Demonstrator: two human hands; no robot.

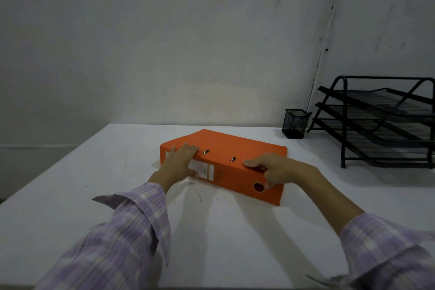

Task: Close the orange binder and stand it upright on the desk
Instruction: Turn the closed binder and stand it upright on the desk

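Note:
The orange binder [237, 148] lies closed and flat on the white desk [70, 183], its spine with a white label and a round finger hole facing me. My left hand [180, 160] grips the spine's left end, fingers over the top cover and thumb on the spine. My right hand [273, 168] holds the right end, index finger stretched along the top edge and another finger at the finger hole. Both arms wear purple checked sleeves.
A black mesh pen cup [295, 123] stands at the back, right of the binder. A black three-tier letter tray [381, 122] fills the far right corner. A grey wall runs behind the desk.

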